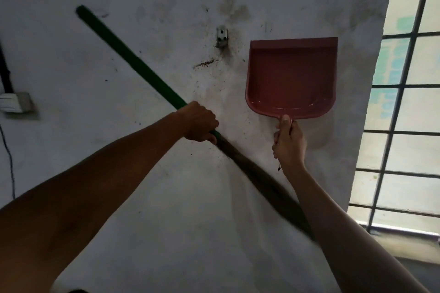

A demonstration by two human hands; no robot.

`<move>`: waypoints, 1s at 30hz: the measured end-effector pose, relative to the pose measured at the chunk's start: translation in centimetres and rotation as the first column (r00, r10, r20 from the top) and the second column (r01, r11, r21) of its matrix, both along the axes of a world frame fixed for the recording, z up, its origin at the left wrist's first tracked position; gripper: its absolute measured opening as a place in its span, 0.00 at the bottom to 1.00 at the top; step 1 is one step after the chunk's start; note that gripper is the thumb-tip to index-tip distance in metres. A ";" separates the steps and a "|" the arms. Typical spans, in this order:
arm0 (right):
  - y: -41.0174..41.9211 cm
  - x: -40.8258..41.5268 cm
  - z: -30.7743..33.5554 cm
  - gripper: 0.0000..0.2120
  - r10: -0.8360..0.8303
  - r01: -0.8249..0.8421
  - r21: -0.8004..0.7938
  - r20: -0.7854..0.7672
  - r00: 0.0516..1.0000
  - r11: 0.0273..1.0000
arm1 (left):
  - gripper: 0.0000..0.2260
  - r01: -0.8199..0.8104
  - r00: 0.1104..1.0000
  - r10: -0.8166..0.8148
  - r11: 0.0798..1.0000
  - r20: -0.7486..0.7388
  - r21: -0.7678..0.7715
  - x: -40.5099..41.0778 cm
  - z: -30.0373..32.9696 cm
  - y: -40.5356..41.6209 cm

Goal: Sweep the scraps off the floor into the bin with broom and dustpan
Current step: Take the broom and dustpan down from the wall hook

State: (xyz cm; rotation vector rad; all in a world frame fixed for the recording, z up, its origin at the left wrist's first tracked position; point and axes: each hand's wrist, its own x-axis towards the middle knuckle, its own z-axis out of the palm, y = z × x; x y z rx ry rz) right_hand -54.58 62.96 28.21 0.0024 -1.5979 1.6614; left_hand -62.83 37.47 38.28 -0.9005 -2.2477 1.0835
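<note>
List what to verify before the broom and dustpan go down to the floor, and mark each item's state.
1. Left hand grips the broom where green handle meets bristles: ok.
2. Right hand grips the red dustpan by its handle: ok.
3. Dustpan tray free of scraps: ok.
4. Dustpan clear of the wall hook: ok.
5. Scraps on the floor located: cannot tell, floor out of view.
6. Bin located: cannot tell.

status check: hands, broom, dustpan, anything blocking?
Left hand grips broom at its green handle, slanted across the wall. Right hand holds red dustpan by the handle, pan up. Metal hook bare between them. No scraps or bin in view.
</note>
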 end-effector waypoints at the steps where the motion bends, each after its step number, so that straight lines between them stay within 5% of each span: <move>1: -0.6 0.2 -0.3 0.24 0.007 -0.007 -0.008 0.010 1.000 1.000 | 0.28 -0.023 1.000 0.022 0.998 0.014 0.053 0.3 -0.3 -1.4; 10: -8.9 2.8 -1.9 0.21 0.093 -0.092 -0.031 0.056 0.994 0.995 | 0.29 -0.281 0.944 0.124 0.786 0.305 0.550 4.2 -5.7 -15.2; 13: -12.7 4.3 -2.8 0.22 0.109 -0.106 -0.035 0.077 0.991 0.994 | 0.29 -0.386 0.894 0.075 0.629 0.442 0.674 6.8 -9.1 -19.7; 16: -16.3 5.8 -4.1 0.22 0.187 -0.180 -0.082 0.075 0.980 0.980 | 0.29 -0.505 0.820 -0.086 0.357 0.566 0.786 9.6 -12.8 -23.4; 20: -20.7 8.2 -6.6 0.24 0.191 -0.182 -0.083 0.117 0.975 0.980 | 0.31 -0.640 0.725 -0.356 -0.032 0.589 0.768 13.9 -17.6 -26.6; 23: -24.0 10.3 -9.3 0.24 0.218 -0.204 -0.099 0.164 0.962 0.974 | 0.34 -0.698 0.684 -0.450 -0.172 0.574 0.696 17.0 -21.2 -28.4; 30: -30.5 13.1 -15.3 0.24 0.225 -0.167 -0.199 0.321 0.920 0.966 | 0.34 -0.674 0.737 -0.429 -0.395 0.523 0.624 22.2 -27.0 -31.2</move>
